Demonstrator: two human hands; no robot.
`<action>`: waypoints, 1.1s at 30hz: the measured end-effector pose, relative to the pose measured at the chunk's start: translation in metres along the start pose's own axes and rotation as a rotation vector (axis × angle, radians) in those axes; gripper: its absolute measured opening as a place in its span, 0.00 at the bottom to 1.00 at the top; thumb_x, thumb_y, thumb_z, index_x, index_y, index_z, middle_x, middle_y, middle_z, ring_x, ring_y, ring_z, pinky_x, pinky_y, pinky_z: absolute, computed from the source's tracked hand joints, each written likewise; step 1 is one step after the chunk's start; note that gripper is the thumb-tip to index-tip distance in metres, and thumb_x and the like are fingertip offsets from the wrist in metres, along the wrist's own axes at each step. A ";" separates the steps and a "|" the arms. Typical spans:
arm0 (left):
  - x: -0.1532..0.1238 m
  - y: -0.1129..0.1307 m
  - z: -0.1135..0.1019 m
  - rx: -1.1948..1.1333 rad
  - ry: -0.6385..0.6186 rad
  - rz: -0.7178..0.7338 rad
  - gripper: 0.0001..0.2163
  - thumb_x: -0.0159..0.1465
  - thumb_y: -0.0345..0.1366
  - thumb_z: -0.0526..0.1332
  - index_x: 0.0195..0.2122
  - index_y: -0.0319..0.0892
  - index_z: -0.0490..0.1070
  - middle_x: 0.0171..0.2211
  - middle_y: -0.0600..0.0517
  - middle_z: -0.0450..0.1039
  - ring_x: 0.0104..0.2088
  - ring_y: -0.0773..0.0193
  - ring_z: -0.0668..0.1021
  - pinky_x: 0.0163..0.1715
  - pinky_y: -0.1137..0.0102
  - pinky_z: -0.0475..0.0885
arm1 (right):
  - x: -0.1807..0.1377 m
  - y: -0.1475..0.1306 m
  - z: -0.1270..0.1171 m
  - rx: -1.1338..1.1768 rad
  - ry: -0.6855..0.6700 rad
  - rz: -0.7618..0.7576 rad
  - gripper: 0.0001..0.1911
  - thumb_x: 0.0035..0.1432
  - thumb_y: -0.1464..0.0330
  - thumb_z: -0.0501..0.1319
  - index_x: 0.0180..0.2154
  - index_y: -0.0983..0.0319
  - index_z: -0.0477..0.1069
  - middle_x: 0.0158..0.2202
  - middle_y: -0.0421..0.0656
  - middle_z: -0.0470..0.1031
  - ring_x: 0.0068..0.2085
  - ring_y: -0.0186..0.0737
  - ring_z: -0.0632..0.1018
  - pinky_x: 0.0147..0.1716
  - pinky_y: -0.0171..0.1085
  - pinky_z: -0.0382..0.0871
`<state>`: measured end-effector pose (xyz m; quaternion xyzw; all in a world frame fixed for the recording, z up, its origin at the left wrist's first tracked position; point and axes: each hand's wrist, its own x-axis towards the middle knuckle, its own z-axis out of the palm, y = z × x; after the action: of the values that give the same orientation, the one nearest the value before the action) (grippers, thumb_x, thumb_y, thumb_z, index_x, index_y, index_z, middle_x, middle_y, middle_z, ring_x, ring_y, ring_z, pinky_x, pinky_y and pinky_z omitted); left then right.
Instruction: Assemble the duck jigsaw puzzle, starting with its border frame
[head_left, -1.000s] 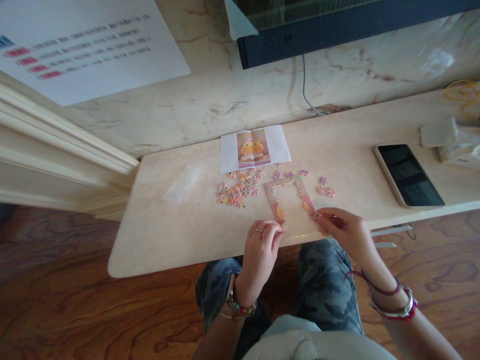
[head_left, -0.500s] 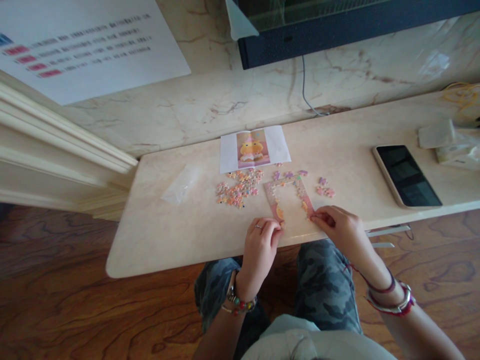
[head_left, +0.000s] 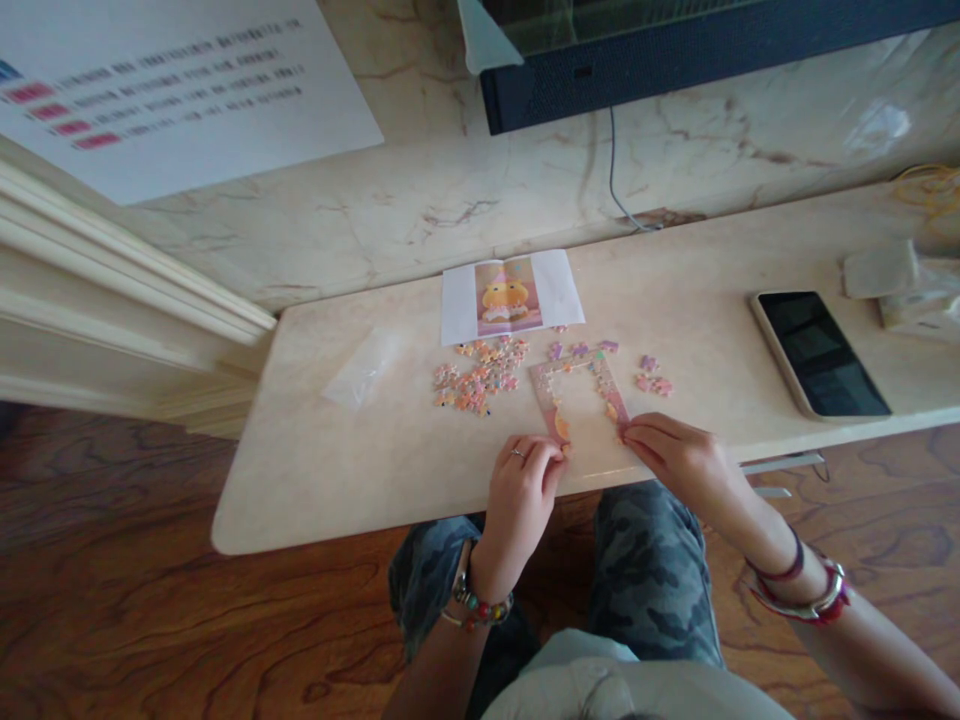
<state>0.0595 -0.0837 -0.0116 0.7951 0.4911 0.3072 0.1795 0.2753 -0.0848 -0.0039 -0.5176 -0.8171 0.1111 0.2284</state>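
A partly joined jigsaw puzzle (head_left: 615,400) lies near the table's front edge, its pink and yellow border pieces forming three sides around bare tabletop. My left hand (head_left: 523,495) is closed in a pinch at the lower end of its left side. At the lower end of the right side, my right hand (head_left: 686,458) pinches the border, with fingertips together. The exact pieces under the fingertips are partly hidden. Left of the border lies a heap of loose puzzle pieces (head_left: 480,380). Several purple pieces (head_left: 580,350) sit above it, and a few pink pieces (head_left: 654,384) to its right.
Behind the pieces lies a folded sheet with a printed yellow figure (head_left: 508,298). A clear plastic bag (head_left: 364,368) rests at left. On the right are a dark-screened tablet (head_left: 821,352) and a plastic-wrapped pack (head_left: 919,295). A screen (head_left: 675,75) overhangs the back wall.
My right hand has flattened slightly and its wrist has shifted to the right, fingertips still at the border. My left hand stays in place. The view has shifted slightly.
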 end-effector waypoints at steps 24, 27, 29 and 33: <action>0.001 -0.001 -0.002 -0.020 -0.032 -0.021 0.07 0.54 0.25 0.61 0.30 0.41 0.64 0.31 0.52 0.71 0.36 0.61 0.71 0.37 0.65 0.68 | 0.008 -0.022 0.005 0.035 -0.016 -0.119 0.10 0.60 0.71 0.50 0.36 0.63 0.70 0.38 0.46 0.72 0.36 0.34 0.75 0.36 0.33 0.70; 0.002 0.000 -0.002 -0.031 -0.033 -0.031 0.07 0.54 0.25 0.62 0.30 0.41 0.64 0.31 0.52 0.71 0.36 0.60 0.71 0.37 0.65 0.68 | 0.013 -0.029 0.013 0.043 0.000 -0.134 0.11 0.60 0.71 0.50 0.37 0.62 0.70 0.38 0.46 0.72 0.35 0.33 0.75 0.36 0.32 0.70; 0.002 0.000 -0.002 -0.041 -0.031 -0.043 0.08 0.54 0.25 0.63 0.30 0.42 0.64 0.31 0.52 0.71 0.36 0.60 0.71 0.37 0.65 0.68 | 0.015 -0.030 0.017 0.044 -0.001 -0.147 0.11 0.60 0.71 0.50 0.38 0.62 0.70 0.37 0.45 0.71 0.34 0.32 0.74 0.35 0.32 0.69; 0.003 0.000 -0.003 -0.077 -0.011 -0.077 0.07 0.54 0.26 0.62 0.32 0.42 0.65 0.32 0.52 0.71 0.36 0.61 0.71 0.38 0.65 0.68 | 0.018 -0.031 0.019 0.033 -0.027 -0.179 0.12 0.61 0.71 0.49 0.37 0.61 0.71 0.36 0.45 0.71 0.33 0.31 0.74 0.33 0.30 0.69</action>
<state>0.0587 -0.0814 -0.0084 0.7698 0.5082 0.3142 0.2246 0.2351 -0.0814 -0.0033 -0.4371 -0.8610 0.1109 0.2350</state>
